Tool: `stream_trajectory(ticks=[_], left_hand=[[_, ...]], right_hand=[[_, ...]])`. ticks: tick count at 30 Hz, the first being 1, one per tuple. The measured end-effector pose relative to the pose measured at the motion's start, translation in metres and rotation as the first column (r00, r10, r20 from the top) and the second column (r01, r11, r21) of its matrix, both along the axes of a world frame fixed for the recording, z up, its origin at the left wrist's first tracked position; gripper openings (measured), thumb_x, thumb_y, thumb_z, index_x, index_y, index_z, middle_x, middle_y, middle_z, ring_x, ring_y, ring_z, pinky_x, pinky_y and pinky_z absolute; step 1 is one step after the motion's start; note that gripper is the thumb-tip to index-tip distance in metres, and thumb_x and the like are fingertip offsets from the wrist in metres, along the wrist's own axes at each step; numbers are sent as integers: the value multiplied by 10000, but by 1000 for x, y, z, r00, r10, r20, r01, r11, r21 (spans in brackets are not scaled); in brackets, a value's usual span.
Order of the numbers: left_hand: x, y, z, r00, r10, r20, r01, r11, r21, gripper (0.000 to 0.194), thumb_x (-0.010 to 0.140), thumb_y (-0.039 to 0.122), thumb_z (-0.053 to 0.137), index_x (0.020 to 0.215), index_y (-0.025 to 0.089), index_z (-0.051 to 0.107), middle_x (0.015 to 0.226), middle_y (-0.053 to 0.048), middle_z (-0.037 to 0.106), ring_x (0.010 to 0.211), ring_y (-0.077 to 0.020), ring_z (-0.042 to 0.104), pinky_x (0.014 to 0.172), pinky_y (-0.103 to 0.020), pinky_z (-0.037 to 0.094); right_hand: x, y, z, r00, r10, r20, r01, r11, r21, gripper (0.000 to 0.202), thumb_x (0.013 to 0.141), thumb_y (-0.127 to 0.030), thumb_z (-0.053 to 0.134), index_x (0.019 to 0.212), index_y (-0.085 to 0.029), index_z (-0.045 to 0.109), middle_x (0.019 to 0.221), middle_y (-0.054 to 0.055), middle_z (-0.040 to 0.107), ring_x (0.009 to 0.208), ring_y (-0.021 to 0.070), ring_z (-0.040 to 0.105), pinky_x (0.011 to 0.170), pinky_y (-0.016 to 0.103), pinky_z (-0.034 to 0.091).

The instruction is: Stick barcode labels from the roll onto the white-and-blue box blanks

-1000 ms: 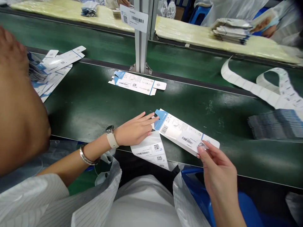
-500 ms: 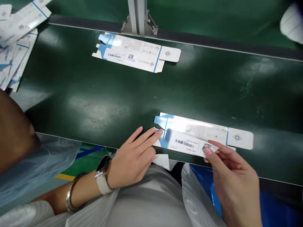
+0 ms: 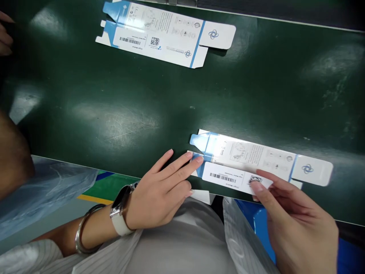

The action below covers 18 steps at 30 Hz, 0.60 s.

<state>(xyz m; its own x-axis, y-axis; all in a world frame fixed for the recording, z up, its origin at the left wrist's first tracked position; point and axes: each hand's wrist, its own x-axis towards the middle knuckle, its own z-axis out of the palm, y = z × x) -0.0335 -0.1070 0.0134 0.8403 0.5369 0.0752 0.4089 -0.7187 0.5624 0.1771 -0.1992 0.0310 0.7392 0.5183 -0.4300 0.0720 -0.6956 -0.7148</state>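
Note:
A flat, unfolded white-and-blue carton (image 3: 248, 152) lies at the near edge of the green table. My left hand (image 3: 159, 190) rests with fingers spread, its fingertips on the carton's blue left end. Between the thumb and fingers of my right hand (image 3: 299, 217) is the right end of a white label (image 3: 224, 177) with a barcode and a square code. The label lies over the carton's lower panel, its left end by the blue part. My right thumb partly covers the square code.
Another flat carton (image 3: 159, 34) lies near the far side of the green table (image 3: 128, 95). At the left edge are a person's fingers and a dark, blurred arm (image 3: 13, 156). A white paper piece (image 3: 201, 196) juts out below the table edge.
The view has moved closer to the table, so the far carton looks larger and higher up, and the stack at the left is out of view. Both hands keep nearly the same pose.

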Motion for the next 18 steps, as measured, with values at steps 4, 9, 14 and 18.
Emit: stream_trajectory(ticks=[4,9,14,18], left_hand=[[-1,0,-1,998,-41,57,40,999,11,132,869,126,481,750,131,540,1378,-95,440,1340,-254,312,1128,-482,233],[-3,1,-2,992,-120,33,119,993,15,109,868,120,486,784,137,553,1395,-80,415,1348,-233,300,1141,-465,213],[-2,3,-2,990,-141,11,141,990,27,128,878,122,470,783,137,554,1404,-82,403,1352,-237,290,1142,-467,199],[-1,4,-2,990,-139,-2,139,990,36,147,884,118,459,772,137,552,1401,-83,409,1348,-234,299,1141,-463,198]], right_hand=[[-5,5,3,999,-5,44,7,1000,-29,386,646,-399,751,1000,-258,692,943,2,701,749,134,636,593,165,531],[2,-3,-1,999,42,31,-41,998,-57,404,659,-395,746,1042,-288,672,956,-13,698,740,118,631,616,153,523],[1,-4,-3,998,43,54,-40,997,-61,401,670,-410,735,1049,-296,668,954,-14,696,714,108,618,597,150,513],[-1,-2,-1,995,57,80,-51,995,-80,393,667,-437,731,1036,-313,672,950,-25,697,695,96,614,585,133,505]])
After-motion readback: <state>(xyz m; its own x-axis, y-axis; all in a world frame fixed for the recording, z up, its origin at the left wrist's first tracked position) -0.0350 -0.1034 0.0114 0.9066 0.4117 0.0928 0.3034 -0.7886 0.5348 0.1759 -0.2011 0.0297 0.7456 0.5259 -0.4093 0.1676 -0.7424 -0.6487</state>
